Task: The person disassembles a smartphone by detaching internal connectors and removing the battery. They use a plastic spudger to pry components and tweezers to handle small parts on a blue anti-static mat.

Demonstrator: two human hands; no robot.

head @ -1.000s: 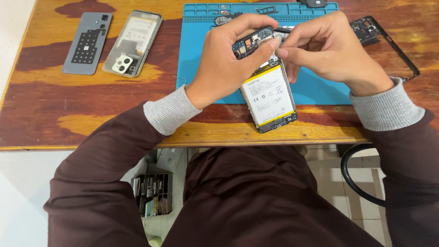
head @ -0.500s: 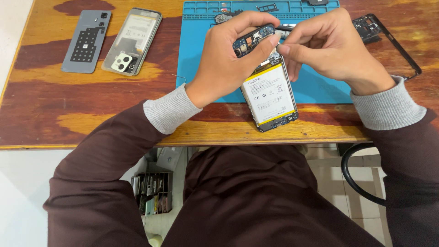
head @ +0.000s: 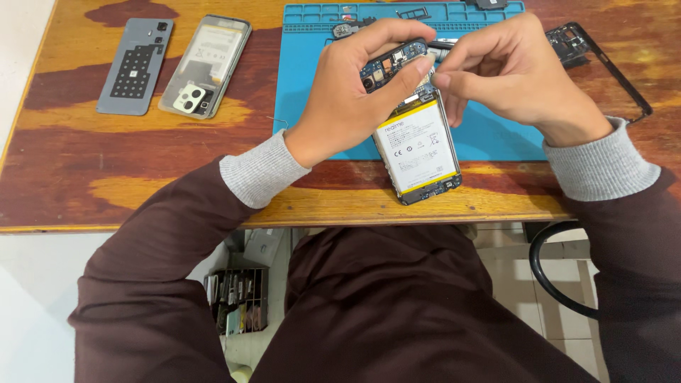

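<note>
Phone [head: 418,152] between both closed hands [head: 340,99]

The left hand [head: 347,92] is covering the left side of the opened phone [head: 418,152], and its fingers are hiding part of the blue circuit board [head: 386,65]. The right hand [head: 511,74] is concealing whatever its fingertips are pinching. At the far edge, the blue mat [head: 305,64] and its small parts are being cut off. The black frame [head: 603,67] is partly hidden behind the right wrist. The items in the floor rack [head: 237,298] are too small to tell.
</note>
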